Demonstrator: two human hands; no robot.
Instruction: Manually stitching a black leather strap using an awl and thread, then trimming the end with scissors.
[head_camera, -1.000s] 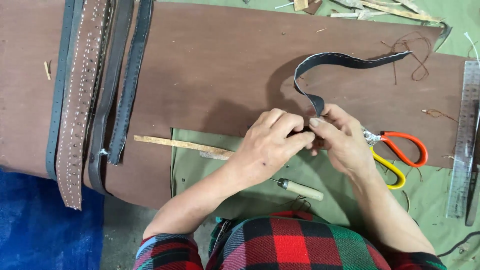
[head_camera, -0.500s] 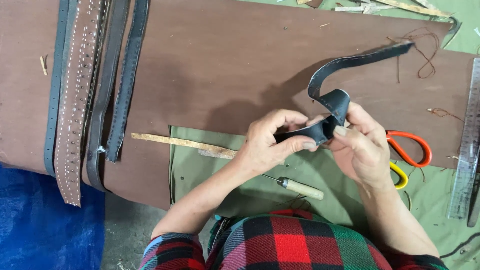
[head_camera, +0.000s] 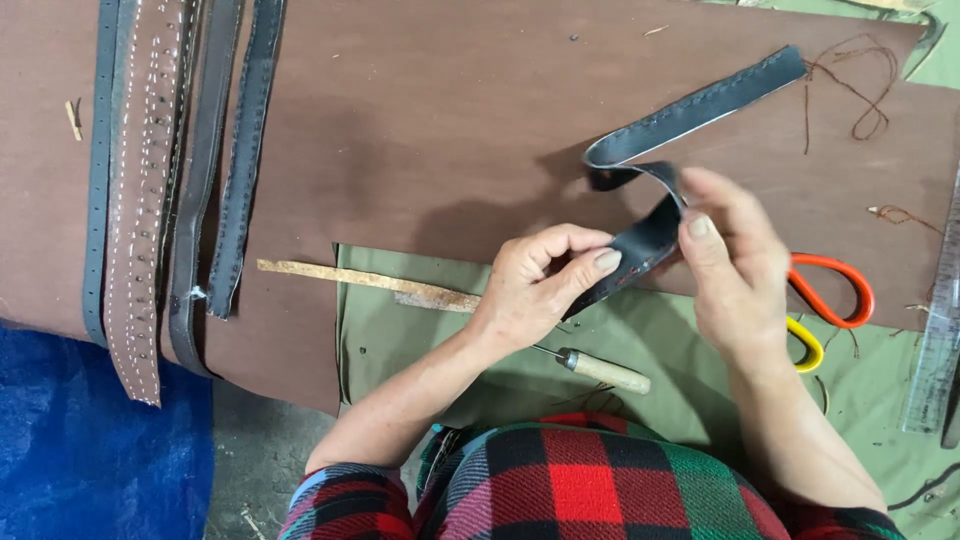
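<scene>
Here, a dark leather strap (head_camera: 690, 110) is pinched at its near end between both grips, left hand (head_camera: 535, 285) and right hand (head_camera: 735, 265), above the brown leather sheet (head_camera: 430, 130); beyond a fold, its long axis runs toward the sheet's far right corner.

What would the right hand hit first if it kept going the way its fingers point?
The right hand points up and left; its fingertips already touch the dark strap. Beyond the strap's loop, likely only the brown leather sheet, though height above it is unclear.

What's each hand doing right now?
Left hand: closed, pinching the dark leather strap.
Right hand: fingers gripping the same strap at its bend.
</scene>
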